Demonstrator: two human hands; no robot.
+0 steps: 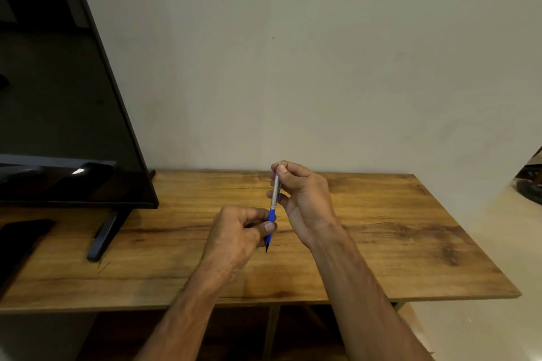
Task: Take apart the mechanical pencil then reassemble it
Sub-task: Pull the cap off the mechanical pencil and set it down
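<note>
Mechanical pencil [274, 199] held nearly upright above the wooden table [381, 243], clear of its surface, dark tip pointing down. Silver barrel on top, blue grip section below. My left hand [237, 234] pinches the blue grip between thumb and fingers. My right hand [302, 199] pinches the top end of the barrel, thumb and forefinger closed on it. To the left, a dark television screen [58, 97] stands on its foot [102, 237] on the table.

A wooden desk [381, 243] stood against a pale wall [293, 53]; a dark television [58, 97] rested on its left side.
</note>
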